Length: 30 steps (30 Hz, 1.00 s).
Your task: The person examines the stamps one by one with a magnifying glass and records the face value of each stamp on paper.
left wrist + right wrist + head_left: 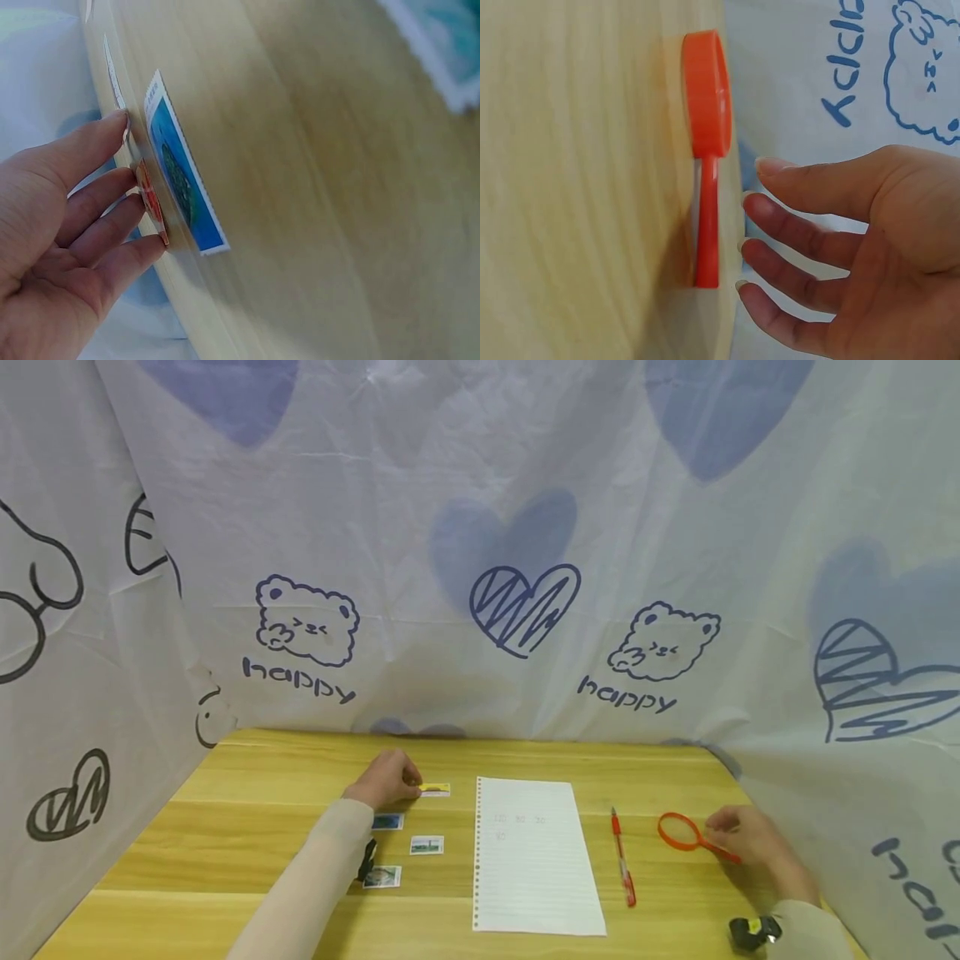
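Observation:
My left hand (387, 779) reaches to the far left of the table, thumb and fingertips at the left end of a yellow stamp (435, 790). In the left wrist view the thumb presses on that stamp's end; the index finger is hidden behind it. Under the other fingers lies a red stamp (151, 201), beside a blue stamp (182, 176). My right hand (750, 839) hovers by the handle of a red magnifying glass (706, 105), its fingers loosely bent. The right wrist view shows a gap between the visible fingertips and the handle.
Nearer me lie a green stamp (427, 845) and another stamp with a picture (382, 877). A lined sheet (536, 885) with faint written numbers lies mid-table, a red pen (622, 856) to its right. A printed cloth (420, 568) hangs behind the table.

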Each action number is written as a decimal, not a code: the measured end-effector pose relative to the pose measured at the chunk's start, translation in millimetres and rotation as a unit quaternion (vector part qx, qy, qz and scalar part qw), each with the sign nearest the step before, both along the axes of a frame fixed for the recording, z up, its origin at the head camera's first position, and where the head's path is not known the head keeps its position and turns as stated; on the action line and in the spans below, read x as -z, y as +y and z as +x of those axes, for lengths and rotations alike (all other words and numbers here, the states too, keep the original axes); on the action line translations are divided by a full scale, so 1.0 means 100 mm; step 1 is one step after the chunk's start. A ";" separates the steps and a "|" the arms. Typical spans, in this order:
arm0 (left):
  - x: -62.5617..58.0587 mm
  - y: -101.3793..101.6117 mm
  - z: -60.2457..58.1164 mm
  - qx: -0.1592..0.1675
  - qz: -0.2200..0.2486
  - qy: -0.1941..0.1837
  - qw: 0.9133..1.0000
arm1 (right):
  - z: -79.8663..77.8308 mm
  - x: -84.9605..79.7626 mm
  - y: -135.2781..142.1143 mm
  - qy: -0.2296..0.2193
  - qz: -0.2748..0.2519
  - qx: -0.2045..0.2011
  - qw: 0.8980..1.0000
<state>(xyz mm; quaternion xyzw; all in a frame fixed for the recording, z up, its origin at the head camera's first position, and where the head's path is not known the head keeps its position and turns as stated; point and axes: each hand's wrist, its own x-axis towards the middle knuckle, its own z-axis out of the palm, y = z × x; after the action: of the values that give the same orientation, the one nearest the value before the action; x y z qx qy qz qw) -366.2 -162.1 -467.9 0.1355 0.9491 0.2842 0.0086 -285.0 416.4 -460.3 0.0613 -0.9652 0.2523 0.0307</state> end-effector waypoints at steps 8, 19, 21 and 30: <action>0.00 0.01 0.01 0.002 -0.002 0.003 1.000 | 0.00 -0.09 -0.11 0.014 -0.005 -0.013 1.000; -0.04 0.02 0.07 0.000 0.008 -0.006 1.000 | 0.02 -0.15 -0.42 0.096 0.015 -0.007 0.995; -0.05 0.02 0.08 0.004 0.009 -0.005 1.000 | 0.00 -0.14 -0.46 0.104 0.012 -0.009 0.994; 0.01 -0.02 0.02 0.005 0.006 0.008 1.000 | 0.01 -0.21 -0.67 0.083 -0.002 -0.033 0.996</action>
<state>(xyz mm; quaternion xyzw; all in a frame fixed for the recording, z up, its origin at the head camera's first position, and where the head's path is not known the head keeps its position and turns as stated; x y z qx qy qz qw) -364.1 -163.8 -469.4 0.1428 0.9466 0.2889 0.0018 -283.8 349.3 -439.7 0.1136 -0.9563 0.2493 0.1022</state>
